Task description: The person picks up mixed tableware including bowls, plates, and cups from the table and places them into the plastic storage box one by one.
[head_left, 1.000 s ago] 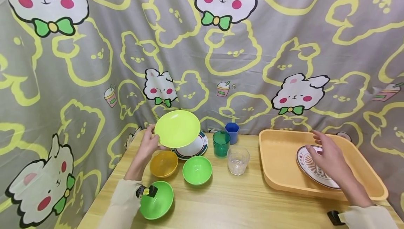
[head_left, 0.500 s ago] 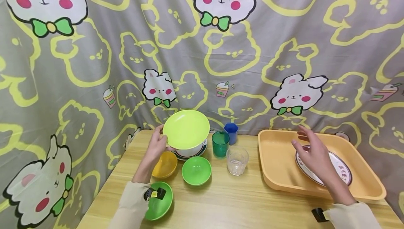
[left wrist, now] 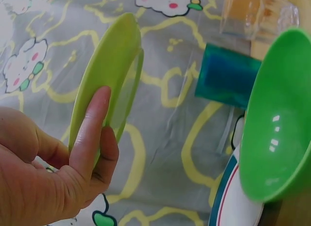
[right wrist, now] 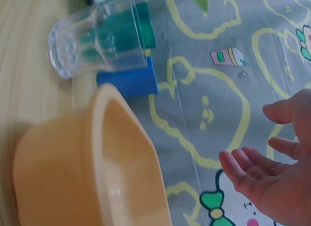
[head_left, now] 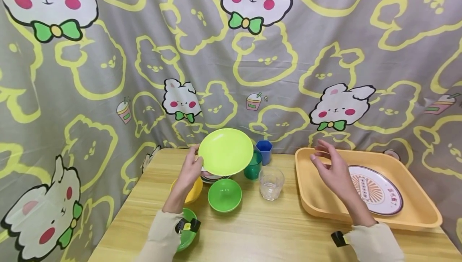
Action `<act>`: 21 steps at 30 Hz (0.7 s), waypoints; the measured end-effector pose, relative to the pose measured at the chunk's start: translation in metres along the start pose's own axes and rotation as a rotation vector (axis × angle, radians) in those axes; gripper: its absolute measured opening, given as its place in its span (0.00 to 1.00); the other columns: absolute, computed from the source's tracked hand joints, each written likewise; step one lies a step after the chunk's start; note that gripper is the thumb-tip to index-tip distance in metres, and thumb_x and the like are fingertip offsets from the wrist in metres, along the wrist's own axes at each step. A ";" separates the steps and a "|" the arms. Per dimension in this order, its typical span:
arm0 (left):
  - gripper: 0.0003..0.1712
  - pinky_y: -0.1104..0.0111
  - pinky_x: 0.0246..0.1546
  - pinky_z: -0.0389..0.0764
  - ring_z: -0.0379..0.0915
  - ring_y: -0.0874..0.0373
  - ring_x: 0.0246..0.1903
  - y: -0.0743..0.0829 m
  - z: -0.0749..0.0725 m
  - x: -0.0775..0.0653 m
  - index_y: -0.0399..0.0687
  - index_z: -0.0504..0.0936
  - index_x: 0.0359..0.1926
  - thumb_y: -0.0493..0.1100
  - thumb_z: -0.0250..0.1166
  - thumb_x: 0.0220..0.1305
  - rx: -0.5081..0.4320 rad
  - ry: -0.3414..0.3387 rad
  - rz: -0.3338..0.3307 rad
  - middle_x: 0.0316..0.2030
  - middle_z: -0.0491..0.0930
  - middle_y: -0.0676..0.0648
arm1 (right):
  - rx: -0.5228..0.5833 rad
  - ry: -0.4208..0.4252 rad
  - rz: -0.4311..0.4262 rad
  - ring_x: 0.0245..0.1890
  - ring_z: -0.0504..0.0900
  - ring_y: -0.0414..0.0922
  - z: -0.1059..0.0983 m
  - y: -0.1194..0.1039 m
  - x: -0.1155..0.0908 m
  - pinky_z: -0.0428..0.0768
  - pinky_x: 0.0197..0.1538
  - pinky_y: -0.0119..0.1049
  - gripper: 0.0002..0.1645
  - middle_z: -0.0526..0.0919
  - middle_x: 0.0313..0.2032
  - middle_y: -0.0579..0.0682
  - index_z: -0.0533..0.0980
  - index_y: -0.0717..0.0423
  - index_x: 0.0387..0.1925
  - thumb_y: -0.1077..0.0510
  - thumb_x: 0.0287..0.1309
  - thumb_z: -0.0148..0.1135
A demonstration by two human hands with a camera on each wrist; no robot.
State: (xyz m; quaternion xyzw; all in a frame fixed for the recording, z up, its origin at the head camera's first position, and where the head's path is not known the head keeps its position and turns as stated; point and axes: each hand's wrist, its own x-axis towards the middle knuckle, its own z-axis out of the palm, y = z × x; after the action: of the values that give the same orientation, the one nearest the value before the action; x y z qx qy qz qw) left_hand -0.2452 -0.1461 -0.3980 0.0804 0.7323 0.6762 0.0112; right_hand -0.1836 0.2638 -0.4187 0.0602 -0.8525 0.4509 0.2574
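Note:
A yellow-green plate [head_left: 226, 152] is held up above the table, its face tilted toward the head camera. My left hand [head_left: 191, 165] pinches it at its left rim; the left wrist view shows fingers [left wrist: 89, 126] under the plate [left wrist: 109, 73]. Over the left part of the orange tub [head_left: 317, 210] hovers my right hand [head_left: 335, 171], holding nothing, its fingers loosely bent. A white patterned plate [head_left: 382, 191] lies in that tub. Beneath the raised plate, a white plate with a dark rim [left wrist: 238, 201] is mostly hidden in the head view.
A green bowl [head_left: 225, 196], a yellow bowl [head_left: 193, 191] and another green bowl [head_left: 187, 236] stand at the left, the last two partly behind my left arm. A green cup [head_left: 254, 169], a blue cup [head_left: 265, 153] and a clear glass [head_left: 271, 183] stand mid-table. A patterned curtain [head_left: 274, 73] hangs behind.
My left hand has carried the yellow-green plate to the right, now overlapping the green cup. My right hand has moved left over the tub, uncovering more of the patterned plate.

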 end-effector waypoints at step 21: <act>0.30 0.58 0.30 0.89 0.82 0.52 0.28 -0.009 0.035 -0.007 0.31 0.53 0.76 0.27 0.39 0.74 -0.048 -0.010 0.020 0.63 0.63 0.28 | 0.235 -0.073 0.075 0.52 0.77 0.32 0.039 -0.009 -0.007 0.82 0.47 0.22 0.31 0.76 0.60 0.64 0.64 0.62 0.73 0.57 0.75 0.58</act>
State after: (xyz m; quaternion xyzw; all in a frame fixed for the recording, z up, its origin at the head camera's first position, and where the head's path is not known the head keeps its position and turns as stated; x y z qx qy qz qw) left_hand -0.2350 -0.1127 -0.4101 0.0909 0.7149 0.6933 0.0099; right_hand -0.1896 0.2268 -0.4331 0.0741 -0.8043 0.5545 0.2003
